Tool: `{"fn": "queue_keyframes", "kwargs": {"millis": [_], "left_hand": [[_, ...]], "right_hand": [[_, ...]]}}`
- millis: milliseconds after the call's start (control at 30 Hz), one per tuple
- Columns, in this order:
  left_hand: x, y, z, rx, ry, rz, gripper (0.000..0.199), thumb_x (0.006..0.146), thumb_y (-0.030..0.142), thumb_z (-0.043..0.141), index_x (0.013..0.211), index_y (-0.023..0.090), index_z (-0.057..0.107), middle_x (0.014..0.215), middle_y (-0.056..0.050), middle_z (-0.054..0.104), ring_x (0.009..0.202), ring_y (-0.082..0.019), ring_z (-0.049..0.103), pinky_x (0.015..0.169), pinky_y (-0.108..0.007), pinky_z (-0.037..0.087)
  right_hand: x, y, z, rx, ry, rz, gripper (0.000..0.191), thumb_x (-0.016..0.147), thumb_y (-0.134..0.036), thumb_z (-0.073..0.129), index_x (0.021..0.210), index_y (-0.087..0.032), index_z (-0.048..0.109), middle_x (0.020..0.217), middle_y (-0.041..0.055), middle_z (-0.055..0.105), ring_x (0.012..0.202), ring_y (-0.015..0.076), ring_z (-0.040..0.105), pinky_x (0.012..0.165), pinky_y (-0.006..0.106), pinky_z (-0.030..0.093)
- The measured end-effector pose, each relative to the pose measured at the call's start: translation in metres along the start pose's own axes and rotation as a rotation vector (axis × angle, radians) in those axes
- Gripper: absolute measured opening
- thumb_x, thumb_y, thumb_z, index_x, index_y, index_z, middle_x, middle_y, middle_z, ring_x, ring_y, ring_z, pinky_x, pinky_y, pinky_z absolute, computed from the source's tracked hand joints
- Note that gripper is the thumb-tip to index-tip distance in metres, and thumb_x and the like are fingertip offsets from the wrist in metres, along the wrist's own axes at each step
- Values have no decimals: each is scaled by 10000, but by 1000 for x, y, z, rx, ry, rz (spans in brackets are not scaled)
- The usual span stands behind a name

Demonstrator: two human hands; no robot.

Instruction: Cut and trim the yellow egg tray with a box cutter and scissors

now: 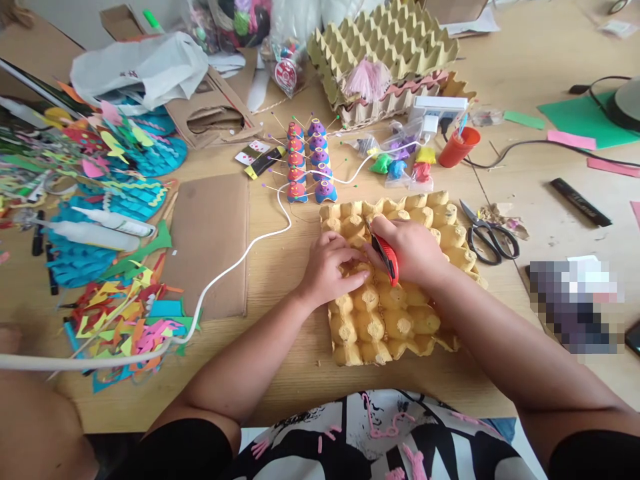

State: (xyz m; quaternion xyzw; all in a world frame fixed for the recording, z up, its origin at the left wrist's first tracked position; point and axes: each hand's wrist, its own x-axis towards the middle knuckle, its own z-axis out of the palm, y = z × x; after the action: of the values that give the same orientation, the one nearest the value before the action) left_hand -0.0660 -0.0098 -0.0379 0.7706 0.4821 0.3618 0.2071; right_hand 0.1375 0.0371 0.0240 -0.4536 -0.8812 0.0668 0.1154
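Observation:
A yellow cardboard egg tray [400,327] lies in front of me on the table, its bumps facing up. My right hand [413,250] is wrapped round a red utility knife [386,259], which is held over the middle of the tray. The knife's tip points away from me among the bumps; I cannot tell how deep the blade sits. On the tray's left half, my left hand [333,267] grips the cardboard, with thumb and fingers curved round a bump close to the knife.
Painted egg-cup strips [297,163] stand behind the tray. Black-handled scissors [490,240] lie at its right. A white cable [240,263] crosses the table. Paper scraps [125,313], glue bottles [100,233] and brown cardboard [207,247] lie left. Stacked egg trays [385,40] and a red cup [459,148] are behind.

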Motion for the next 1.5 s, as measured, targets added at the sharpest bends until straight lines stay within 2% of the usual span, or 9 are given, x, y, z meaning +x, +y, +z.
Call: {"fn": "queue_keyframes", "kwargs": {"millis": [200,400,700,933,1100,1267,1400,1500], "left_hand": [[0,0,1,18,1,-11,124,820,352,832,882,255,788,796,-20,665,1071,-267,569,1036,-446,464],[0,-1,0,19,-15,-7,144,823,373,822,879,249,776,801,-28,676,1074,-274,570,1037,-445,467],[0,2,-1,34,-47,-25,116,818,351,832,853,254,779,825,-21,674,1082,-269,570,1039,-450,447],[0,-1,1,26,-4,8,158,824,374,822,858,233,760,826,-35,688,1080,-277,580,1027,-454,470],[0,0,1,30,5,2,126,811,346,840,858,247,778,789,-26,660,1057,-273,575,995,-442,481],[1,-1,2,7,19,34,114,815,336,830,878,248,793,791,-21,673,1033,-265,580,1002,-444,474],[0,-1,2,24,28,23,134,806,351,843,891,259,795,786,-18,667,1049,-266,575,1005,-432,477],[0,-1,3,28,27,3,149,800,357,856,906,268,800,792,-17,667,1056,-263,573,1006,-426,481]], "right_hand": [[-1,-6,-4,-35,-41,-36,174,914,-403,526,898,-234,566,699,42,625,634,212,500,641,330,277],[2,-4,-3,2,-101,20,220,952,-421,509,992,-217,577,771,58,655,642,213,499,621,321,260],[-1,-4,-1,-7,-39,-73,225,931,-443,542,881,-227,578,688,40,610,630,203,474,643,327,258],[3,-2,1,16,-83,25,264,935,-445,507,1003,-206,594,761,67,648,648,218,502,630,321,269],[1,-1,-1,12,-27,30,316,925,-527,499,922,-222,581,714,52,618,613,202,467,618,316,262],[3,-2,0,25,-62,50,295,946,-483,479,994,-213,587,745,61,644,632,211,497,616,314,274],[1,-3,-2,-6,-38,-2,250,934,-458,498,937,-222,583,726,59,641,636,214,502,637,318,289],[1,-3,-2,-17,-13,11,235,912,-459,524,912,-230,577,700,50,628,617,211,488,630,317,279]]}}
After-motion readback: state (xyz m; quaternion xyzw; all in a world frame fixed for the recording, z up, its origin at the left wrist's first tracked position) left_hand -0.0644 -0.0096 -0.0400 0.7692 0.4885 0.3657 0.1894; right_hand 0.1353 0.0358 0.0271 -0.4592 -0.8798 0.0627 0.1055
